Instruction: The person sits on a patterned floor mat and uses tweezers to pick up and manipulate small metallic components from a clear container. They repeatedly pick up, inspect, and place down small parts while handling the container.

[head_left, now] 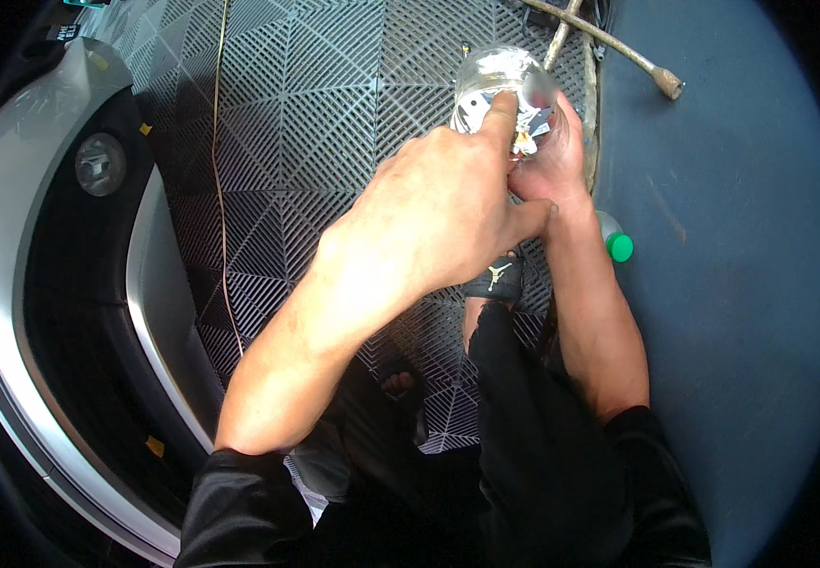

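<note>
Hands meet up at one o'clock in the picture, and both are busy with a clear jar [497, 80]. The jar is see-through, with something shiny and some dark bits inside it; I cannot tell what those bits are. The right hand [550, 156] is wrapped around the jar from the three o'clock side and holds it up off the floor. The left hand [429, 213] comes in from seven o'clock. Its fingers are curled, and one fingertip presses on the top of the jar near the mouth. I think the person is working at the mouth of the jar, and that job looks only part done, because both hands are on it and no lid shows anywhere.

Below the hands lies a grey grid floor mat [334, 114]. At nine o'clock sits a silver car bumper [60, 284] with a round fog light [99, 163]. A small bottle with a green cap [618, 246] lies on the blue floor at three o'clock, just beside the right wrist. A rusty metal tool [618, 47] lies at twelve o'clock.
</note>
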Available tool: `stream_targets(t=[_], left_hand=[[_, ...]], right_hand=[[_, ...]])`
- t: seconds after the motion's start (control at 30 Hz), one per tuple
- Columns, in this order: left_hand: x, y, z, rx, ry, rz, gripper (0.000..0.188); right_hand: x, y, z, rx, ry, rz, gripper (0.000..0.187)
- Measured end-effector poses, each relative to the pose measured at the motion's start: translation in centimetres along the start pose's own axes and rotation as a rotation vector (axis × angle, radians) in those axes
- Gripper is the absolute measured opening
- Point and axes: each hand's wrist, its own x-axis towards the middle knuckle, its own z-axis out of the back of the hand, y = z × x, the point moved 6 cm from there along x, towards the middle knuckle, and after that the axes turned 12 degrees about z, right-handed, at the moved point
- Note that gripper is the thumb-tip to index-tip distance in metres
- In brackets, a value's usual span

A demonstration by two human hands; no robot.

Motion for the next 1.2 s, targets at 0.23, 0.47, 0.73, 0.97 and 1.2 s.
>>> stream_targets(t=[0.23,0.47,0.73,0.97,1.2], left_hand=[[-0.2,0.7,0.0,0.007,0.027,0.029,0.071],[-1.1,-0.1,0.6,-0.026,-0.038,-0.003,0.066],[-3.2,-0.2,2.2,-0.037,-0.296,-0.116,0.061],[-2.1,-0.9,0.0,0.145,-0.283,-0.13,0.077],[-0.4,-1.2,-0.4,0.204,-0.303,-0.051,0.071]], right_hand=[[-0.1,-0.5,0.1,0.018,0.007,-0.016,0.045],[0.0,-0.2,0.2,0.059,-0.061,-0.05,0.046],[-0.1,-0.1,0.5,-0.089,-0.21,0.034,0.04],[-0.5,-0.3,0.8,-0.179,-0.153,0.061,0.043],[-0.3,-1.8,1.8,-0.183,-0.227,-0.048,0.04]])
